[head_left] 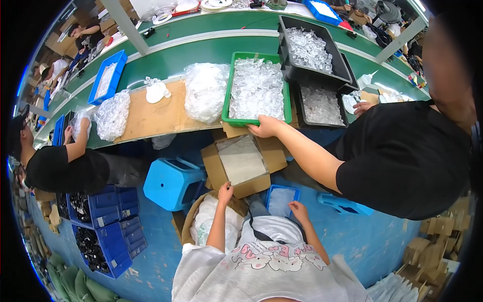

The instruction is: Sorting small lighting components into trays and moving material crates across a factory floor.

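Seen from above, a person's two bare hands are held out in front of a light printed shirt, apart from each other. The left hand (225, 193) has its fingers bent in and its fingertips close together; whether they pinch anything is too small to tell. It is at the near edge of an open cardboard box (275, 151), which lies just ahead of it with flaps folded out and a pale, plastic-looking layer inside; contact is unclear. The right hand (299, 210) is loosely curved, palm down, and I cannot tell if it grips anything. Just left of it is a small blue tray (297, 193) holding clear plastic (282, 202). Close below the left hand is a bulging white bag (215, 217) in a brown container, and to its left stands a blue stool (168, 186). Beyond both hands, on a long workbench (173, 41), a green tray (239, 121) is heaped with clear pieces; a co-worker's hand (265, 127), reaching in from the right, touches its near corner. Right of that tray are stacked black bins (314, 74) of similar pieces, and left of it, a bulky clear bag (206, 93).
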`<state>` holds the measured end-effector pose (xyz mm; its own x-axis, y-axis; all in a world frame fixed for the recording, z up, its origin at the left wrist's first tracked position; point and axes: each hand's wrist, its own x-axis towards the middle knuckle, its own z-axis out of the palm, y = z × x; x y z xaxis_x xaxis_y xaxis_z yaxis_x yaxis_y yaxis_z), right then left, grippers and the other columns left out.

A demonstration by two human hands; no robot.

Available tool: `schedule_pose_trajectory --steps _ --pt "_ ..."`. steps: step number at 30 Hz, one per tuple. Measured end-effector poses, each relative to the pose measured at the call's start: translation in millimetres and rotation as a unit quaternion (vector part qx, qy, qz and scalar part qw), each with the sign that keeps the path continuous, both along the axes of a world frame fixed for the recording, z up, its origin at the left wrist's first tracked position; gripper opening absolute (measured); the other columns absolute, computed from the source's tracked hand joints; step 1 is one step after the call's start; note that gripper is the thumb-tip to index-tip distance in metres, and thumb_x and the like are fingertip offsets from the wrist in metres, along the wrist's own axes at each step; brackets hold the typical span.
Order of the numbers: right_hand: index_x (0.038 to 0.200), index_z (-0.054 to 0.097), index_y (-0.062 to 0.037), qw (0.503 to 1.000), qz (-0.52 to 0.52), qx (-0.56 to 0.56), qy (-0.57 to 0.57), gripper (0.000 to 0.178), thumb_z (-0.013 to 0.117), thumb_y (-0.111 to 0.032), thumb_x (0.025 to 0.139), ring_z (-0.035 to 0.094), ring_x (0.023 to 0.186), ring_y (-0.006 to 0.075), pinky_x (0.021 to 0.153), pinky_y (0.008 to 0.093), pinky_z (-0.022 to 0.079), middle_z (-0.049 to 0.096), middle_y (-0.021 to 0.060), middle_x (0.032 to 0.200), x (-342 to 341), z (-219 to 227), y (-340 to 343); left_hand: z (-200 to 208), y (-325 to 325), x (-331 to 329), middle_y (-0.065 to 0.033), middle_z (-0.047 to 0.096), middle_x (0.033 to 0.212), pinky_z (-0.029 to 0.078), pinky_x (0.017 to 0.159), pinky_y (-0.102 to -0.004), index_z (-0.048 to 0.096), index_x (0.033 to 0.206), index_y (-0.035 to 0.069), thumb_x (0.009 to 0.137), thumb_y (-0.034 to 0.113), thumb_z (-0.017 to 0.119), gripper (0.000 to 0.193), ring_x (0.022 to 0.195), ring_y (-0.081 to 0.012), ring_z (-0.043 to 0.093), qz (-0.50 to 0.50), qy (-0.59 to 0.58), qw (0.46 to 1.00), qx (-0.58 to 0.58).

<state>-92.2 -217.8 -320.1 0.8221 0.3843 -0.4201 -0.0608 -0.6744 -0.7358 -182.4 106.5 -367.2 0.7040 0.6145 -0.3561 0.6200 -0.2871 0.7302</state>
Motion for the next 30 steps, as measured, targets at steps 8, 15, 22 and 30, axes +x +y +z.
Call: schedule_pose_trajectory --steps 8,15,22,30 --pt "0.078 0.056 -0.0077 1.0 0.009 -0.013 -0.006 0.013 0.05 -0.017 0.072 0.054 0.064 0.0146 0.057 0.024 0.041 0.057 0.0061 0.069 2.6 1.7 0.2 -36.3 -34.1 -49.7 -0.0148 0.054 0.089 0.04 0.074 -0.0275 0.05 0.094 -0.001 0.07 0.021 0.049 0.033 0.084 -0.0218 0.052 0.014 0.051 0.995 -0.083" --pt "0.077 0.056 -0.0076 1.0 0.008 0.007 -0.004 0.012 0.05 -0.016 0.071 0.054 0.064 0.0139 0.057 0.0233 0.041 0.057 0.0059 0.068 4.9 -4.6 -4.0 -28.7 -36.6 -52.0 -0.0151 0.054 0.09 0.039 0.075 -0.0275 0.05 0.094 -0.001 0.07 0.02 0.047 0.033 0.086 -0.0221 0.052 0.029 0.063 0.994 -0.087" --pt "0.077 0.057 -0.008 1.0 0.01 0.008 -0.001 0.012 0.051 -0.016 0.071 0.054 0.063 0.0133 0.057 0.0233 0.042 0.057 0.0056 0.069 5.7 -5.6 -4.3 -35.0 -38.3 -35.1 -0.0145 0.055 0.088 0.04 0.073 -0.0282 0.051 0.094 0.001 0.069 0.022 0.047 0.032 0.083 -0.0235 0.052 0.038 0.015 0.995 -0.094" --pt "0.078 0.056 -0.0057 0.999 0.007 0.039 0.02 0.012 0.05 -0.014 0.072 0.054 0.064 0.0126 0.058 0.0228 0.041 0.057 0.0049 0.07 14.5 -7.7 -4.0 -31.0 -44.7 -10.8 -0.016 0.054 0.086 0.04 0.071 -0.0309 0.052 0.093 0.004 0.069 0.024 0.046 0.031 0.082 -0.0265 0.052 0.046 -0.007 0.995 -0.086"
